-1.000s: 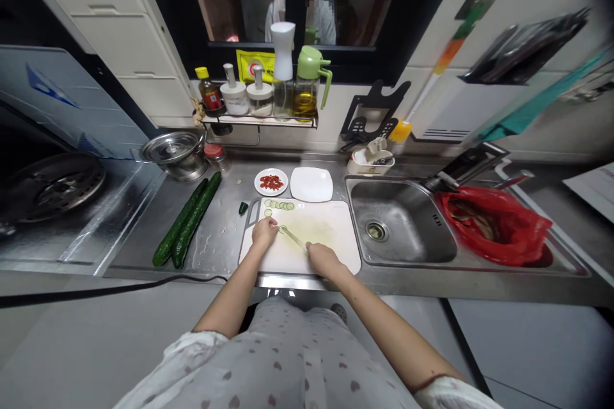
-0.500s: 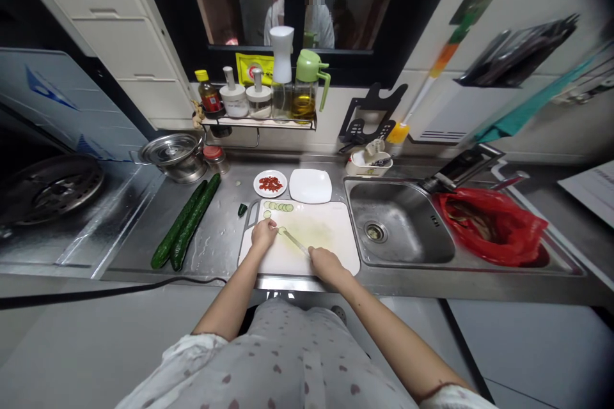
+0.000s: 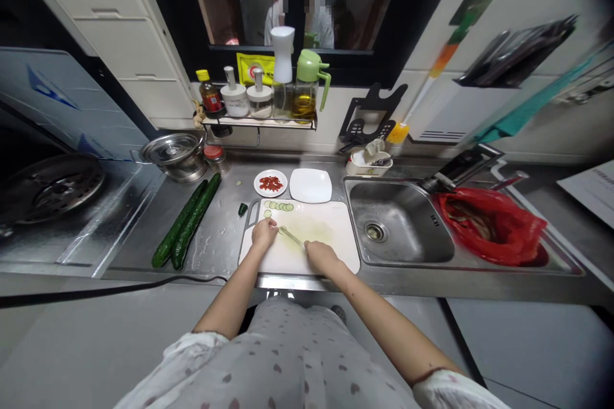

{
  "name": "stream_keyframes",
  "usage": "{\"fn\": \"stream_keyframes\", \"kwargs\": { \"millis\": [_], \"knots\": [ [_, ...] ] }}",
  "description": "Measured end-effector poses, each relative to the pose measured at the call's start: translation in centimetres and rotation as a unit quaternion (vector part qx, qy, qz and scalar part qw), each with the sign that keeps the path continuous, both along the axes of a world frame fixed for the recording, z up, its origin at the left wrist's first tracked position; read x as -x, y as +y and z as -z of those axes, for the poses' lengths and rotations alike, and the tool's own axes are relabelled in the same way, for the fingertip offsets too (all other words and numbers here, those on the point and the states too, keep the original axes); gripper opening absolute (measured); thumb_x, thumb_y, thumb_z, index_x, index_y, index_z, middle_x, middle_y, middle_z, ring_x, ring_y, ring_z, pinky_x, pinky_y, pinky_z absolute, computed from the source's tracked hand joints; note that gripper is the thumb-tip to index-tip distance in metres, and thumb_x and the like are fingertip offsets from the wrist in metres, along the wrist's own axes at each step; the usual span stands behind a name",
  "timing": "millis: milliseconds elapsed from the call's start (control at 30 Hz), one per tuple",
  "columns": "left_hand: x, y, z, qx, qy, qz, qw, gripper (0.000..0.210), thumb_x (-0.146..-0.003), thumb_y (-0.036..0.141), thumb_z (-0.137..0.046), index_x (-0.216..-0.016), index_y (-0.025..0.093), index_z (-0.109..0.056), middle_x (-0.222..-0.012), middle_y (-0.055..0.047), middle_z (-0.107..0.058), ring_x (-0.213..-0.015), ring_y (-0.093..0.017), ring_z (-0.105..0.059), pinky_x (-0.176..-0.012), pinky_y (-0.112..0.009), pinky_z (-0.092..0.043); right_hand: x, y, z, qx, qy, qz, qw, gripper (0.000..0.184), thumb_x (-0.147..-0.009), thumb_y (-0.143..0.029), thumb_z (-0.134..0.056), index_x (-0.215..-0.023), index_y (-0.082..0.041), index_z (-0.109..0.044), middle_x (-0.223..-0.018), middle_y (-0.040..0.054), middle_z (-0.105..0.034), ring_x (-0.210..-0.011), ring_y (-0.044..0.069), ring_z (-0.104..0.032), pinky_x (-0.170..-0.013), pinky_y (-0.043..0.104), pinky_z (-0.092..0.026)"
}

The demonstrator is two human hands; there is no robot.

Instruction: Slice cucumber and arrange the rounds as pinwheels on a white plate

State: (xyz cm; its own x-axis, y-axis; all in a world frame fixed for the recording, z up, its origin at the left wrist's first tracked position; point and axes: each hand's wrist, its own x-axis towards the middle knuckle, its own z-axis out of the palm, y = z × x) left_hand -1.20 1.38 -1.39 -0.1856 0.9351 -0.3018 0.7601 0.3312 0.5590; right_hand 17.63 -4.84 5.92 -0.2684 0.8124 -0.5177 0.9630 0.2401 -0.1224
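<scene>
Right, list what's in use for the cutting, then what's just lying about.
Seemingly in use:
knife, in the right hand
cutting board, with the left hand over it
cucumber slices
probably the two whole cucumbers

Seemingly just lying about:
red plastic bag
lidded pot
red-lidded jar
green-topped oil bottle

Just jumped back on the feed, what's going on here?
A person is working at a cutting board. The right hand grips a knife, its far end near the left hand; whether the left fingers pinch anything is too small to tell. A row of pale green slices lies along the board's far edge. Two whole cucumbers lie on the counter to the left, and chopped red pieces sit on a small plate behind the board.
</scene>
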Motion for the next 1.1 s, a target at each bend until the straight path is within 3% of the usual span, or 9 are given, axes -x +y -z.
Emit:
{"fn": "stream_keyframes", "kwargs": {
  "millis": [500,667,900,1100],
  "knots": [
    [-0.1,-0.1,-0.2,0.000,0.006,0.007,1.000,0.015,-0.073,0.026,-0.063,-0.088,0.023,-0.066,-0.085,-0.001,-0.070,-0.083,-0.017,-0.063,-0.070,-0.025,-0.041,-0.8,0.7,-0.7,-0.037,-0.025,-0.059,0.997,0.032,-0.089,-0.006,-0.036,-0.110,-0.011,-0.060,-0.102,0.0168,-0.068,-0.098,0.023,-0.064,-0.080,0.030,-0.047],
    [-0.1,-0.2,-0.2,-0.001,0.007,0.010,1.000,0.016,-0.074,0.025,-0.063,-0.089,0.023,-0.066,-0.085,-0.002,-0.070,-0.083,-0.017,-0.063,-0.071,-0.025,-0.042,-1.5,-0.3,-0.4,-0.037,-0.006,-0.027,0.999,0.031,-0.087,-0.007,-0.037,-0.112,-0.012,-0.056,-0.099,0.0153,-0.068,-0.096,0.022,-0.064,-0.078,0.028,-0.044],
    [-0.4,-0.7,0.3,-0.027,0.044,0.059,0.997,0.022,-0.080,0.025,-0.056,-0.099,0.022,-0.065,-0.092,-0.006,-0.066,-0.090,-0.019,-0.060,-0.079,-0.027,-0.042,-3.1,-1.9,0.2,-0.033,0.013,0.072,0.997,0.028,-0.092,-0.019,-0.033,-0.113,-0.014,-0.051,-0.097,0.0134,-0.066,-0.094,0.021,-0.063,-0.073,0.026,-0.039],
    [-0.9,-1.5,0.4,-0.060,0.078,0.077,0.992,0.023,-0.082,0.029,-0.054,-0.101,0.021,-0.063,-0.101,-0.008,-0.062,-0.097,-0.021,-0.056,-0.083,-0.030,-0.041,-3.8,-2.0,0.9,-0.040,0.021,0.099,0.994,0.025,-0.092,-0.020,-0.034,-0.109,-0.016,-0.051,-0.097,0.0133,-0.066,-0.090,0.022,-0.063,-0.071,0.028,-0.038]
  ]
}}
